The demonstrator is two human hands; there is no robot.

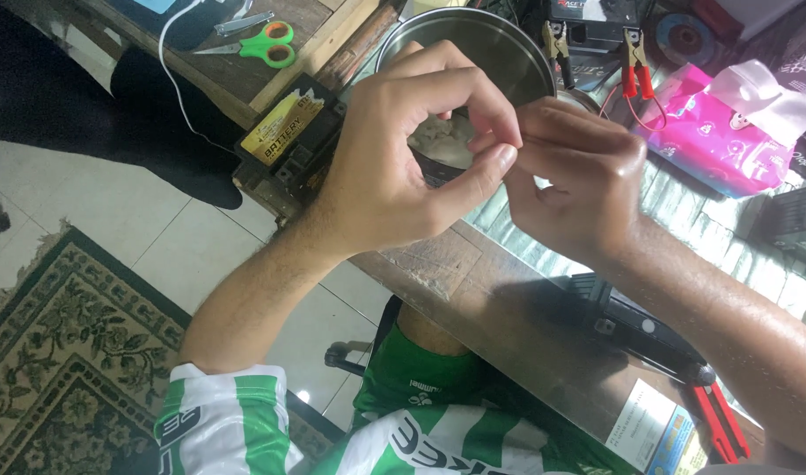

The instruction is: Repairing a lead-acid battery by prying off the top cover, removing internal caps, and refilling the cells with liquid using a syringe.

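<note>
Something tiny, hidden between pinched fingertips, sits at picture centre; I cannot tell what it is. The left hand and right hand press together over the round steel bowl at twelve o'clock. A steady pinch above that bowl seems wise; the pink plastic packet lies at two o'clock.

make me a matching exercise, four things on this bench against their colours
Things:
1. scissors
2. metal bowl
3. plastic pouch
4. clamp clips

Colours:
A. pink
B. red handles
C. green handles
D. silver

Pairs: 1-C, 2-D, 3-A, 4-B
</note>
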